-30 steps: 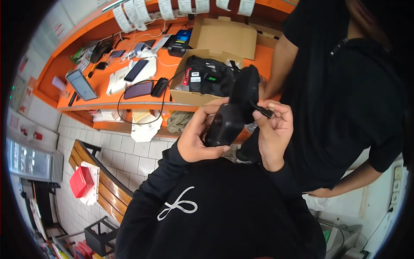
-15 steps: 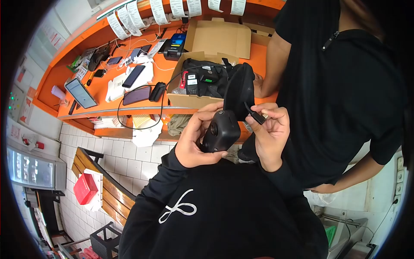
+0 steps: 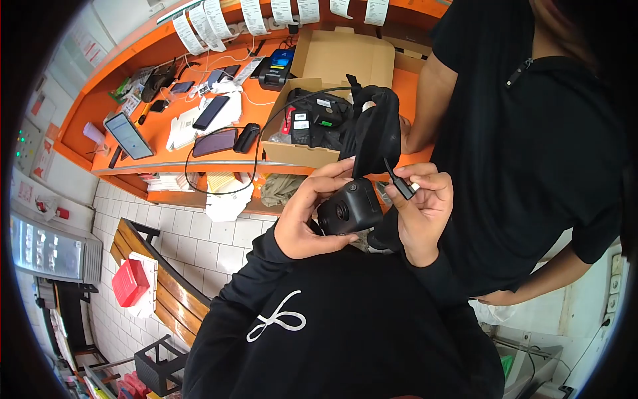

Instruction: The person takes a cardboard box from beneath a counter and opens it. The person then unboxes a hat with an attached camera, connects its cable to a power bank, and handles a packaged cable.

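Note:
My left hand (image 3: 307, 216) is wrapped around a black camera-like device (image 3: 353, 207) with a round lens on its face. A wide black strap (image 3: 377, 133) rises behind the device toward the box. Between the thumb and fingers of my right hand (image 3: 425, 216) is a black cable plug (image 3: 404, 187) with a pale metal tip, held just right of the device and apart from it. A black cable (image 3: 266, 126) loops from the strap area over the counter's front edge.
An open cardboard box (image 3: 299, 154) holding black gear stands on the orange counter (image 3: 166, 158). Phones, a tablet (image 3: 129, 136) and a small printer (image 3: 275, 70) lie to the left. Another person (image 3: 518, 146) in black stands close on the right. A wooden bench (image 3: 166, 289) is at lower left.
The device in my left hand has turned slightly and shifted right, showing more of its top. My right hand and the plug have moved a little right and down.

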Available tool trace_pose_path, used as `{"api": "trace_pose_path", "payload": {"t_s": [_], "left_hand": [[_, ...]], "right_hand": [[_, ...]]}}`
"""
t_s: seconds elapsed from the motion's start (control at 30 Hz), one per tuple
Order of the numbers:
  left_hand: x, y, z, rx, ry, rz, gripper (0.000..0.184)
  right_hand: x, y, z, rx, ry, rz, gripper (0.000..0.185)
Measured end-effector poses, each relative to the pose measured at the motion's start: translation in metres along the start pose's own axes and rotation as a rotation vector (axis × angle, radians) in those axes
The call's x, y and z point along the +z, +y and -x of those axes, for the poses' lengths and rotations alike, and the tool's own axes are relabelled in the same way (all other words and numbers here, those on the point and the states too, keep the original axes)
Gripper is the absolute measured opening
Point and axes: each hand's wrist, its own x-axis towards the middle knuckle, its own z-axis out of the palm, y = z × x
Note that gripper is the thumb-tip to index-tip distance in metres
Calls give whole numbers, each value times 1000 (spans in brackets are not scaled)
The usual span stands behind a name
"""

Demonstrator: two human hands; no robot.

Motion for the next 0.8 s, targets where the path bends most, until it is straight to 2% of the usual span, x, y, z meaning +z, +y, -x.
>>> {"api": "trace_pose_path", "payload": {"t_s": [0.3, 0.37, 0.67, 0.8], "left_hand": [[1, 3, -9, 43, 2, -81, 65], [-1, 15, -15, 36, -88, -301, 63], [-2, 20, -18, 51, -80, -497, 60], [0, 15, -15, 65, 26, -330, 75]], "right_hand": [[-6, 4, -5, 27, 2, -32, 32], [-7, 6, -6, 48, 10, -30, 32], [-10, 8, -5, 215, 12, -73, 29], [-17, 12, -3, 250, -48, -166, 21]]}}
